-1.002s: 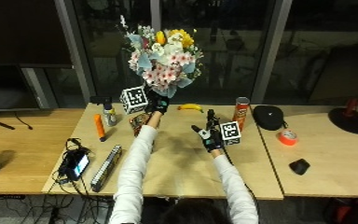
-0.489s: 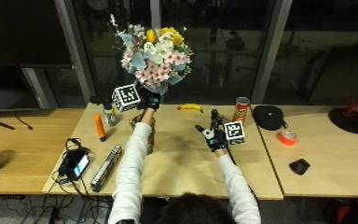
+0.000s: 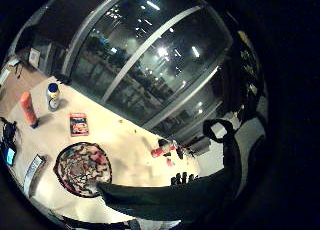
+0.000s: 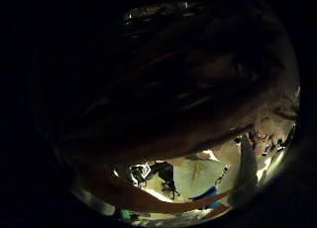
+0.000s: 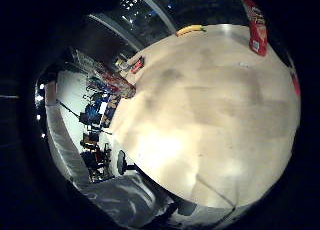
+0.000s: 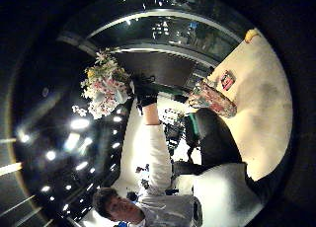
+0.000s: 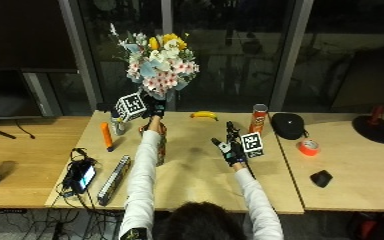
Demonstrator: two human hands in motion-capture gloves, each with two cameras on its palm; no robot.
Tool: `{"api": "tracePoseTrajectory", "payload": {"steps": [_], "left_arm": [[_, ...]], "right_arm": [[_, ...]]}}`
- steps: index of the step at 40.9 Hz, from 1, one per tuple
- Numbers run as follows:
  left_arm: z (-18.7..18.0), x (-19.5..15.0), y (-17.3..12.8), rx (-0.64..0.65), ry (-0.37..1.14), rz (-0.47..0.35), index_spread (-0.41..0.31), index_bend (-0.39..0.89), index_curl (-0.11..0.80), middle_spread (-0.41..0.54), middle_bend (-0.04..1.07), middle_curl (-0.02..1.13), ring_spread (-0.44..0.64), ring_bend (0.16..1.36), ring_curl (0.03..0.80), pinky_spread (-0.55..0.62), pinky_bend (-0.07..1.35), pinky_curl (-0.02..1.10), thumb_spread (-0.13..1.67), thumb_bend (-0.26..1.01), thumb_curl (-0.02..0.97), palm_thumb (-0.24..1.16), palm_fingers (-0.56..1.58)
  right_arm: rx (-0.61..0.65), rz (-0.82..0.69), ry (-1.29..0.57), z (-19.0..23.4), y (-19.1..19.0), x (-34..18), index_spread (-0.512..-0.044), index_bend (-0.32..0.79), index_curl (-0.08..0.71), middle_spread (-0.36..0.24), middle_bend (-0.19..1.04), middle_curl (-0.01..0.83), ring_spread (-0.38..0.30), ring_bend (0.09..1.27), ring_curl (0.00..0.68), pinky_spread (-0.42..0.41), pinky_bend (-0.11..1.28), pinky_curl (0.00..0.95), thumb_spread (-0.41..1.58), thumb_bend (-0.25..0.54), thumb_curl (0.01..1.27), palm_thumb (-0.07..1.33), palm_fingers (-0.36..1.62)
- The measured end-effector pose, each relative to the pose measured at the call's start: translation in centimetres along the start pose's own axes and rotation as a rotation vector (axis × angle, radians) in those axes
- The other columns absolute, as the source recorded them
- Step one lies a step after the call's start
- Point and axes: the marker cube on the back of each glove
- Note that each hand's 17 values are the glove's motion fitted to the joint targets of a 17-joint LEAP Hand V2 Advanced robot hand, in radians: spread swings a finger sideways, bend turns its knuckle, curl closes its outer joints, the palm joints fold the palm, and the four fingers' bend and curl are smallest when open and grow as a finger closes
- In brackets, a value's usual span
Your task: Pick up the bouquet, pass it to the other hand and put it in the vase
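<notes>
My left hand [image 7: 153, 107] is raised above the table and grips the stems of the bouquet [image 7: 160, 62], a bunch of pink, white and yellow flowers held upright in front of the dark window. The patterned vase [image 7: 163, 150] stands on the table under my left forearm, which partly hides it; its mouth [image 3: 82, 169] shows from above in the left little finger side view. My right hand [image 7: 228, 147] hovers over the table's middle, to the right of the vase, with straight fingers holding nothing. From the right thumb side I see the bouquet [image 6: 103, 86], the left hand [image 6: 143, 94] and the vase [image 6: 212, 98].
On the wooden table [image 7: 192, 175], an orange bottle [image 7: 105, 135] and a small can [image 7: 117, 125] stand left of the vase. A banana [image 7: 204, 115] and a red crisp can [image 7: 258, 117] sit at the back. A tape roll [image 7: 308, 147] and a black mouse [image 7: 320, 178] lie right; electronics [image 7: 82, 175] left.
My left hand has carried the bouquet a little to the left, keeping it high. The right hand has stayed almost where it was.
</notes>
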Motion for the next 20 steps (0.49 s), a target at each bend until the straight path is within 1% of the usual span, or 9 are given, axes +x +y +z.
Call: {"api": "tracePoseTrajectory", "payload": {"steps": [2,6,10,14,16,17,18,19,20], "left_arm": [[0.0,-0.9,0.0,0.004,-0.016,-0.008,-0.322,0.32,0.596,-0.352,0.78,0.57,-0.38,0.88,0.492,-0.41,0.67,0.50,0.42,-0.04,0.769,0.87,1.37],[0.3,-2.4,0.0,0.009,-0.018,-0.030,-0.319,0.30,0.597,-0.351,0.78,0.57,-0.38,0.88,0.491,-0.41,0.68,0.50,0.43,-0.04,0.766,0.86,1.37],[0.6,-3.7,0.0,-0.012,0.000,-0.060,-0.317,0.29,0.595,-0.350,0.78,0.57,-0.38,0.87,0.490,-0.41,0.68,0.50,0.45,-0.04,0.761,0.84,1.37],[1.0,-6.8,0.9,-0.191,-0.012,-0.147,-0.309,0.26,0.588,-0.348,0.77,0.57,-0.38,0.86,0.484,-0.42,0.69,0.50,0.54,-0.07,0.722,0.74,1.35],[0.6,-8.9,1.9,-0.316,-0.062,-0.201,-0.231,0.13,0.551,-0.304,0.72,0.55,-0.32,0.76,0.450,-0.33,0.52,0.45,0.67,-0.10,0.661,0.63,0.86],[0.2,-10.0,2.4,-0.363,-0.096,-0.217,-0.180,0.13,0.552,-0.268,0.74,0.57,-0.26,0.70,0.460,-0.22,0.38,0.44,0.69,-0.11,0.635,0.58,0.51],[-0.3,-10.8,2.9,-0.397,-0.131,-0.224,-0.103,0.05,0.538,-0.159,0.63,0.58,-0.13,0.66,0.496,-0.08,0.40,0.49,0.71,-0.13,0.611,0.52,-0.03],[-1.0,-11.3,3.5,-0.423,-0.163,-0.221,-0.070,0.07,0.550,-0.100,0.63,0.63,-0.07,0.69,0.554,-0.01,0.43,0.54,0.72,-0.12,0.593,0.49,-0.16],[-1.8,-11.3,4.0,-0.443,-0.185,-0.211,-0.037,0.06,0.522,-0.032,0.55,0.60,-0.01,0.67,0.525,0.05,0.42,0.52,0.73,-0.12,0.577,0.46,-0.29]], "right_arm": [[0.005,0.000,0.001,-0.1,0.0,0.4,-0.454,0.13,0.163,-0.114,0.18,0.305,-0.027,0.42,0.283,0.217,0.50,0.336,1.03,-0.020,0.46,0.74,-0.04],[0.013,0.148,0.035,-0.4,0.6,0.6,-0.453,0.13,0.167,-0.114,0.18,0.303,-0.026,0.41,0.283,0.217,0.49,0.335,1.04,-0.034,0.44,0.70,-0.04],[0.011,0.155,0.098,-0.4,0.6,0.6,-0.453,0.13,0.171,-0.114,0.18,0.301,-0.026,0.41,0.282,0.216,0.49,0.334,1.04,-0.030,0.43,0.69,-0.04],[0.000,0.167,0.158,-0.5,0.6,1.1,-0.448,0.14,0.178,-0.114,0.18,0.300,-0.026,0.41,0.281,0.216,0.47,0.335,1.05,-0.027,0.43,0.68,-0.03],[-0.001,0.177,0.179,-0.6,0.7,1.5,-0.447,0.15,0.183,-0.112,0.18,0.300,-0.026,0.40,0.281,0.211,0.46,0.332,1.05,-0.021,0.42,0.69,-0.03],[-0.002,0.181,0.192,-0.6,0.7,1.6,-0.446,0.15,0.187,-0.108,0.18,0.299,-0.026,0.40,0.281,0.210,0.46,0.331,1.06,-0.023,0.42,0.69,-0.03],[-0.004,0.184,0.203,-0.7,0.7,1.8,-0.446,0.15,0.188,-0.107,0.18,0.299,-0.026,0.40,0.281,0.210,0.46,0.332,1.06,-0.023,0.42,0.69,-0.03],[-0.007,0.187,0.211,-0.7,0.8,2.1,-0.445,0.15,0.190,-0.106,0.18,0.298,-0.026,0.40,0.281,0.209,0.45,0.332,1.06,-0.023,0.42,0.69,-0.03],[-0.013,0.189,0.213,-0.8,0.8,2.2,-0.445,0.16,0.195,-0.105,0.18,0.297,-0.026,0.40,0.280,0.207,0.45,0.331,1.06,-0.027,0.41,0.68,-0.02]]}}
